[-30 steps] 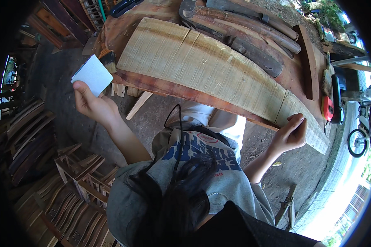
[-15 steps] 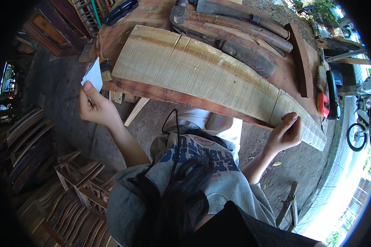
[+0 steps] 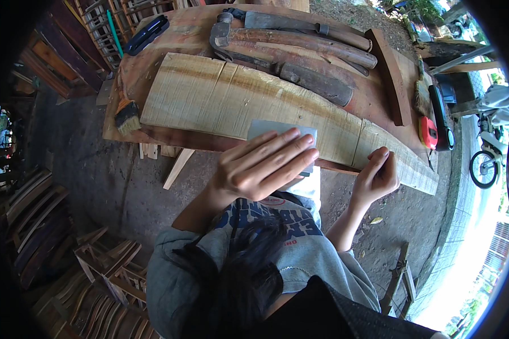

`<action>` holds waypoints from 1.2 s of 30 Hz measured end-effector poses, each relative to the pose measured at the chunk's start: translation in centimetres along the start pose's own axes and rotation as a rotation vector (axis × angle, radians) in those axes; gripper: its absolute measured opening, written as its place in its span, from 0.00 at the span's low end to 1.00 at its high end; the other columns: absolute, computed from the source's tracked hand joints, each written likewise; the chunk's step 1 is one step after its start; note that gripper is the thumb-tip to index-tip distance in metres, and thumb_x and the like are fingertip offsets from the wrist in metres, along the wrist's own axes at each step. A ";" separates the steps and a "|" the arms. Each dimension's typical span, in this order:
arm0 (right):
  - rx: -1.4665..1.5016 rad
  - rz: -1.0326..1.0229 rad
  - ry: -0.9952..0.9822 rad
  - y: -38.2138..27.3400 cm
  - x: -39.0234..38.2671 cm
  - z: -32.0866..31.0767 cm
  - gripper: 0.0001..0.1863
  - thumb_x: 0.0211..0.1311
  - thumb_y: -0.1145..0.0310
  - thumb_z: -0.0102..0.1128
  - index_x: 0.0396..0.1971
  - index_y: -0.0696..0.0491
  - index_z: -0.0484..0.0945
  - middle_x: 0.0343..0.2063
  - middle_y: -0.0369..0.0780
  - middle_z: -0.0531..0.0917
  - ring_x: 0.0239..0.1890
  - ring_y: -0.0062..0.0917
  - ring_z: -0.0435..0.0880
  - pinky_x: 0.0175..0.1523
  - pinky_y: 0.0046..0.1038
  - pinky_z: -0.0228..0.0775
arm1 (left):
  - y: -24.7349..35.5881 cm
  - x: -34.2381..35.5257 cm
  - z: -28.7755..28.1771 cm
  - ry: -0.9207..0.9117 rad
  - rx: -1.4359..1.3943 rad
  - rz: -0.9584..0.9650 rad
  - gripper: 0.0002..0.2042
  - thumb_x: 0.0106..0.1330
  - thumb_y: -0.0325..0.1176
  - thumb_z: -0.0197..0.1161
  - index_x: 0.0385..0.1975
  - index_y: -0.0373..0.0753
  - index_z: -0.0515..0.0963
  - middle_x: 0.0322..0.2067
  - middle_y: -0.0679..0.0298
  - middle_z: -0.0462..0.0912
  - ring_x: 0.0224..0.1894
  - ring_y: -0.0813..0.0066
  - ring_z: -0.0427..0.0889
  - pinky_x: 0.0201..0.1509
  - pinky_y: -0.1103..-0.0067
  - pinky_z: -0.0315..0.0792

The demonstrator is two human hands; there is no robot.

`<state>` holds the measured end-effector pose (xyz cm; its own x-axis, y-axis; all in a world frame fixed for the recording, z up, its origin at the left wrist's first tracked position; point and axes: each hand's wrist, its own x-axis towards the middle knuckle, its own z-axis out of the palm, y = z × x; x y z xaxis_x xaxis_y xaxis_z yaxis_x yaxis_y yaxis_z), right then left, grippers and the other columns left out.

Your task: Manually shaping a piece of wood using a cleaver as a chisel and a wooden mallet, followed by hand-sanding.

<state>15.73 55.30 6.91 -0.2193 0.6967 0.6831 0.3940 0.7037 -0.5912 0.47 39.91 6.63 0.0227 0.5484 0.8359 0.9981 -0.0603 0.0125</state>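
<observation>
Your left hand [image 3: 260, 166] lies flat, fingers spread, pressing a pale grey sheet [image 3: 280, 131] onto the near edge of the long pale plank [image 3: 237, 104]. The sheet sits about midway along the plank, half hidden under your fingers; the grip is open and only presses down. Your right hand [image 3: 376, 178] is curled at the plank's near edge toward its right end; you cannot tell from here whether its grip has hold of anything.

The plank lies across the reddish worktop [image 3: 152, 62], and its right end runs out past the worktop's corner. To the left of the sheet the plank's face is bare along its whole length, so there is open room that way.

One brush [image 3: 127, 116] lies at the plank's left end, just beside it. Behind the plank several dark weathered timbers [image 3: 300, 56] lie side by side, touching its far edge. One dark bar [image 3: 387, 76] crosses at the right, with a second brush [image 3: 422, 97] and a red tape measure [image 3: 428, 133] beyond it. A black tool [image 3: 147, 35] rests at the far left corner.
</observation>
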 end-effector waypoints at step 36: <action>-0.007 -0.031 0.030 0.0 -0.1 0.1 0.19 0.64 0.70 0.47 0.11 0.56 0.68 0.06 0.34 0.69 0.08 0.15 0.67 0.16 0.18 0.55 | -0.8 -1.5 -0.4 -0.126 -0.025 -0.370 0.06 0.61 0.35 0.58 0.33 0.46 0.81 0.36 0.68 0.83 0.41 0.72 0.82 0.48 0.77 0.75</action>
<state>15.62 55.27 6.83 -0.2048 0.6703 0.7132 0.3936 0.7236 -0.5670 -0.41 38.76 5.60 -0.3297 0.6346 0.6989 0.9386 0.1409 0.3149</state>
